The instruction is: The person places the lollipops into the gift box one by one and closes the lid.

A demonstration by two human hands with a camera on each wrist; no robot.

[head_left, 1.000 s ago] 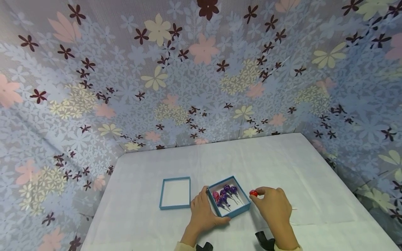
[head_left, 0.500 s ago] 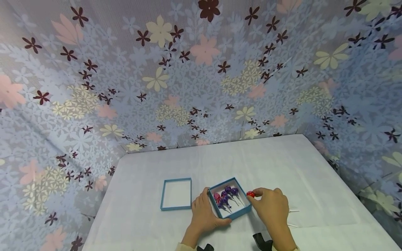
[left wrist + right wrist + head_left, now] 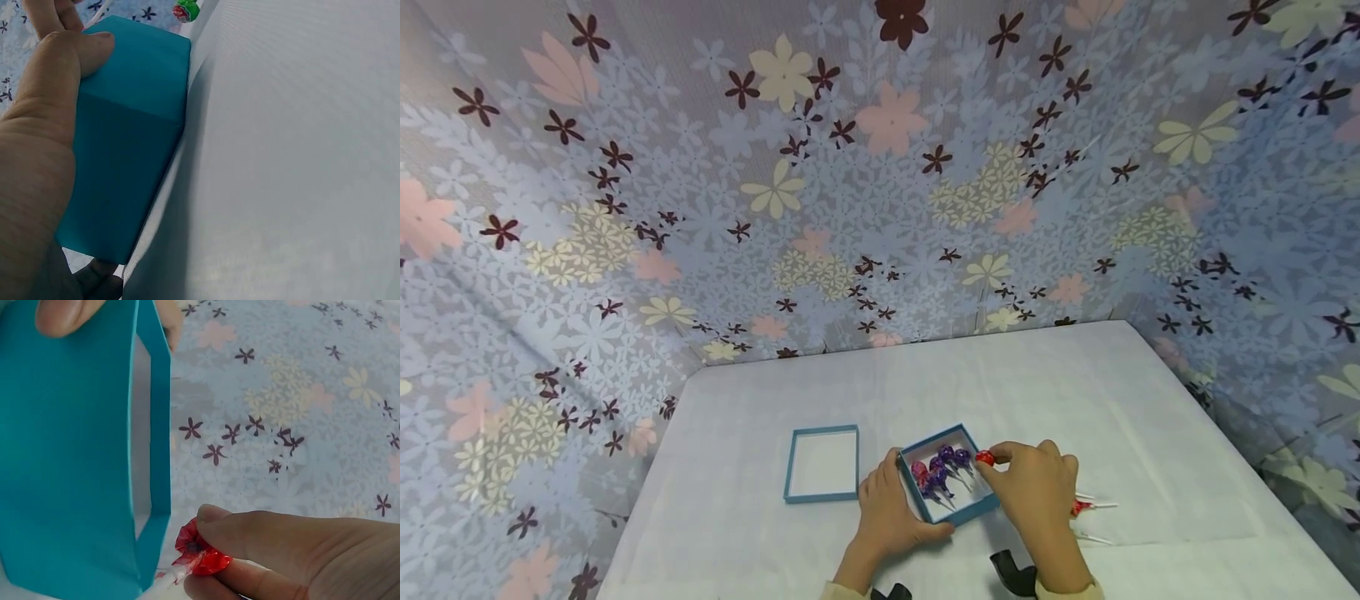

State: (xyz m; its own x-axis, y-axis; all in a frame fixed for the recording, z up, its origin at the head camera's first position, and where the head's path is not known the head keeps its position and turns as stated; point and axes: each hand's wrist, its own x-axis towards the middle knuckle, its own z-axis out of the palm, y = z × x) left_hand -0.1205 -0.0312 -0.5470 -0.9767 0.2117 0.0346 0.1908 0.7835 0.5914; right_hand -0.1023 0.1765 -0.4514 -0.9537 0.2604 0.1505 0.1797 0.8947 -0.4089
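Observation:
A blue box (image 3: 976,510) with a white inside stands on the white table, holding several purple and pinkish-red lollipops (image 3: 937,473). My left hand (image 3: 883,504) grips it by the left and near sides, thumb on the near wall. Between thumb and fingers, my right hand (image 3: 1037,483) pinches a red-wrapped lollipop (image 3: 203,550) by its head, at the box's right rim. In the right wrist view its stick points toward the blue wall and is partly hidden.
The shallow blue-edged lid (image 3: 822,464) lies left of the box. Right of my right hand, a red lollipop (image 3: 1081,507) and white sticks show on the table, partly covered by the hand. A green-and-red lollipop (image 3: 185,10) appears in the left wrist view. Floral cloth hangs behind.
My right hand has moved left with the red lollipop, from beside the box to its right rim. Another red lollipop has come into sight behind that hand. The left hand keeps its grip.

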